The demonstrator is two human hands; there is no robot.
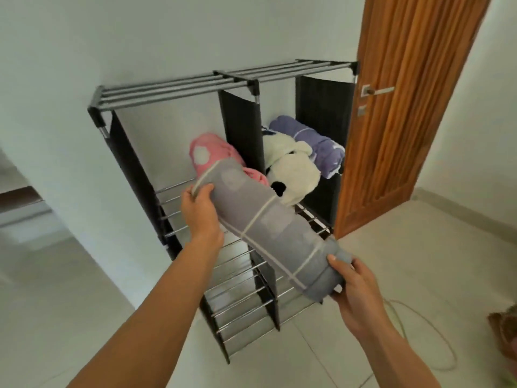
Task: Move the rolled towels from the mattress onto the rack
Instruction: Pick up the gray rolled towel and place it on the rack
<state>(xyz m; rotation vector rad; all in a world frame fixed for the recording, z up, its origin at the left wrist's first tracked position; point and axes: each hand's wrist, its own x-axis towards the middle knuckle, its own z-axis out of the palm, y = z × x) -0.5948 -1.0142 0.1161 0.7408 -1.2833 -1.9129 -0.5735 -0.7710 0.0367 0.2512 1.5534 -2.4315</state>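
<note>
A long grey rolled towel with pale stripes is held in the air in front of the black and silver rack. My left hand grips its far end and my right hand grips its near end. The towel's far end points into the rack's upper left compartment, where a pink rolled towel lies against the middle divider. A white and black rolled towel and a purple rolled towel lie in the upper right compartment. The mattress is out of view.
A wooden door stands open just right of the rack. The rack backs onto a white wall, with lower bar shelves bare. A pale cable loops on the tiled floor at the right.
</note>
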